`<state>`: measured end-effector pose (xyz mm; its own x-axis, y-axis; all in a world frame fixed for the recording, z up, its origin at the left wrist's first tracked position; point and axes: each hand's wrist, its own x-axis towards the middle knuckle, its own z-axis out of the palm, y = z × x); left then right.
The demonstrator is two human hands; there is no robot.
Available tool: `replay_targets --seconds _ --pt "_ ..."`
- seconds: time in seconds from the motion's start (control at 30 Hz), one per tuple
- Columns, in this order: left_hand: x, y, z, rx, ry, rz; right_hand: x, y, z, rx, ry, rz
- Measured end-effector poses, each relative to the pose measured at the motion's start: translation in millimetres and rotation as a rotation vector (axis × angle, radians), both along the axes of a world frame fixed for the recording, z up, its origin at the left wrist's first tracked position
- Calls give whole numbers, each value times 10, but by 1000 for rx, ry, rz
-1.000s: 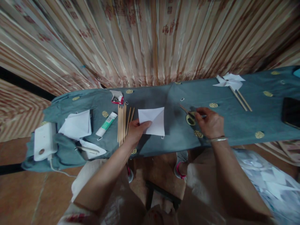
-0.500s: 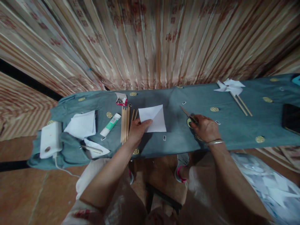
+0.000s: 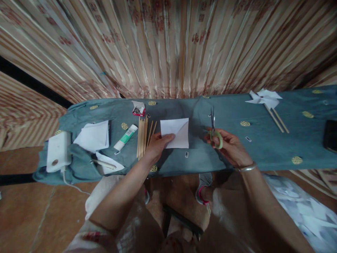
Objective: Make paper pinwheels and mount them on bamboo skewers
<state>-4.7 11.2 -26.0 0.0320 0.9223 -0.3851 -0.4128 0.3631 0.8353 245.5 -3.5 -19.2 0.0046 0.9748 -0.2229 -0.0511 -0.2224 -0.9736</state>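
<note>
My left hand (image 3: 157, 144) pinches the lower left side of a white square of paper (image 3: 179, 135), thumb on top. A diagonal crease runs across the sheet up to its upper right corner. To the right, my right hand (image 3: 231, 146) grips a pair of scissors (image 3: 216, 137) by the pale green handles. The blades point away from me, held up off the cloth and apart from the paper. Several thin wooden sticks (image 3: 142, 135) lie just left of my left hand. Beyond them is a glue tube (image 3: 125, 137) with a green label.
A small red box (image 3: 138, 109) of metal pins sits behind the sticks. Stacked paper (image 3: 92, 135), a knife-like tool (image 3: 105, 164) on a paper piece and a white device (image 3: 58, 151) with a cable are at left. Paper pinwheels (image 3: 264, 97) and a dark phone (image 3: 331, 135) are at right.
My right hand has lifted and turned the scissors, so the blades now point straight away instead of left. The paper has shifted slightly in view, still in my left hand.
</note>
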Motion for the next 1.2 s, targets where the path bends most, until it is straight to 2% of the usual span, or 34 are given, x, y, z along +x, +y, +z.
replay_targets --seconds 0.13,0.3,0.4,0.57,0.73,0.87,0.93,1.0,1.1,1.2 --pt "-6 37 -4 35 12 57 -208 -66 45 43 23 93" --pt "-81 136 6 91 30 169 -514 -175 -4 55 10 232" --pt "-85 134 22 129 49 179 -689 -194 -27 70 33 164" --pt "3 48 62 124 81 110 -837 -78 8 125 14 -34" --pt "-9 49 92 116 79 55 -802 106 2 75 77 -123" --pt "-73 77 80 117 184 -43 -725 189 1 125 16 -120" --pt "-105 95 75 156 254 -41 -724 167 20 143 -27 -76" --pt "-140 122 83 192 301 36 -772 90 36 137 -60 10" --pt "-203 178 107 242 321 171 -920 -103 25 121 -105 205" --pt "-257 224 104 281 307 222 -1076 -296 -17 111 -120 374"
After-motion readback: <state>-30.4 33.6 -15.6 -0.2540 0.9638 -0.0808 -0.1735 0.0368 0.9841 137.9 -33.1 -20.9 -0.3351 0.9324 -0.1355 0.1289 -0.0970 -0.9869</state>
